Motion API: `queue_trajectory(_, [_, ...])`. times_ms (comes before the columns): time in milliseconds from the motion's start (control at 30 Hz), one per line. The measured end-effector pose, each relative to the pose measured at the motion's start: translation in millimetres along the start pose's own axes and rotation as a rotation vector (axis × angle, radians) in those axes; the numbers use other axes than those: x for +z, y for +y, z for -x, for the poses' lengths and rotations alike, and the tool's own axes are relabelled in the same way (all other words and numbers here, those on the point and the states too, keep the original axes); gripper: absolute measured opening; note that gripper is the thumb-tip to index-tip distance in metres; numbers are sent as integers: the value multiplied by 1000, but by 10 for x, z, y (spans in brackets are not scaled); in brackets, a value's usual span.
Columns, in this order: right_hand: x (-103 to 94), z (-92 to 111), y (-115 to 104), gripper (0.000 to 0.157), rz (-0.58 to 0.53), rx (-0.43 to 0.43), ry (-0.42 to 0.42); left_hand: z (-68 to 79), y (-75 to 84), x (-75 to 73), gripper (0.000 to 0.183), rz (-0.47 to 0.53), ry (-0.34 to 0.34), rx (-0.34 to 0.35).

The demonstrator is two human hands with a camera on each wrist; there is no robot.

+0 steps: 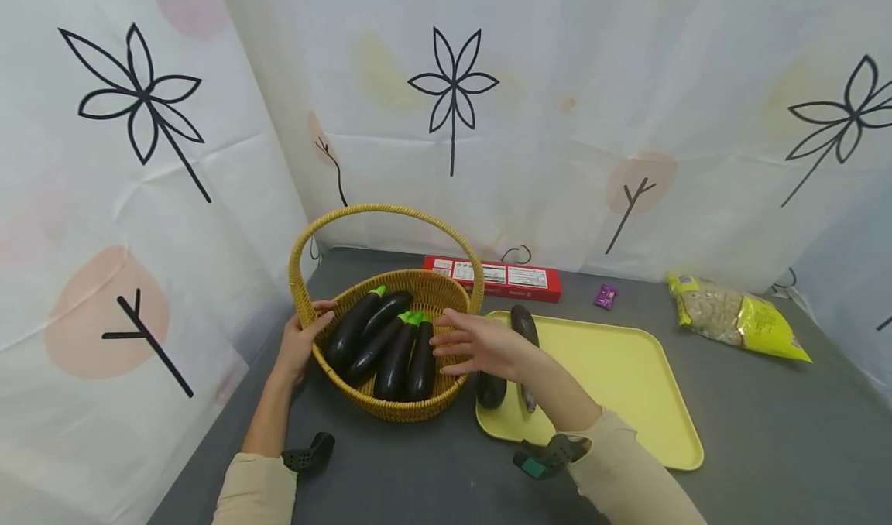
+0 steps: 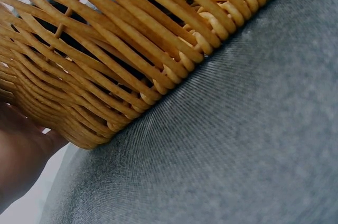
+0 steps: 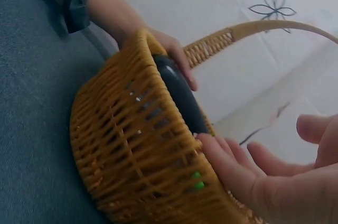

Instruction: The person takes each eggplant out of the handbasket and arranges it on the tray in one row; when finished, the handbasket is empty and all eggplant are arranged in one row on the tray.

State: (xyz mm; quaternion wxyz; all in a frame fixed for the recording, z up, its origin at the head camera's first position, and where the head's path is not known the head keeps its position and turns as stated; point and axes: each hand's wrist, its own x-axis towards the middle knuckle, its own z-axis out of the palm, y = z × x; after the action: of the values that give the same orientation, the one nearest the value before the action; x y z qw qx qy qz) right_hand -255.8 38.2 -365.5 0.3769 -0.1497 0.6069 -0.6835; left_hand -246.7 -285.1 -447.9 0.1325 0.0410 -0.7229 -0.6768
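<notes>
A yellow wicker basket (image 1: 400, 410) with a tall arched handle holds several dark purple eggplants (image 1: 396, 364) with green stems. My left hand (image 1: 301, 341) grips the basket's left rim near the foot of the handle, its thumb along the edge. Over the right rim, my right hand (image 1: 484, 343) hovers with fingers extended and spread, holding nothing. In the right wrist view its fingertips are right at the rim. Partly behind that hand, two more eggplants, a long one (image 1: 524, 322) and a darker one (image 1: 492, 392), lie on the yellow tray (image 1: 620, 378).
A long red box (image 1: 536, 281) lies behind the basket along the curtain. To its right are a small purple packet (image 1: 605, 296) and a yellow bag with a see-through window (image 1: 739, 320). White patterned curtain (image 1: 530, 122) encloses the grey table (image 1: 418, 471).
</notes>
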Motion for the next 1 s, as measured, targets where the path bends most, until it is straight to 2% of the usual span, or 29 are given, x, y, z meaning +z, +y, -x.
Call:
queue_trajectory(233, [182,-319,-11,59,94,31,187,14,1,6,40,4,2,14])
queue_trajectory(533, [242,-626,14,54,134,70,429,33,-23,10,40,-2,6,31])
queue_trajectory(767, [229,-737,24,53,85,128,499,29,-13,6,39,-1,-3,61])
queue_trajectory(1000, [224,-828,113,59,63,177,538,29,-4,20,39,5,5,43])
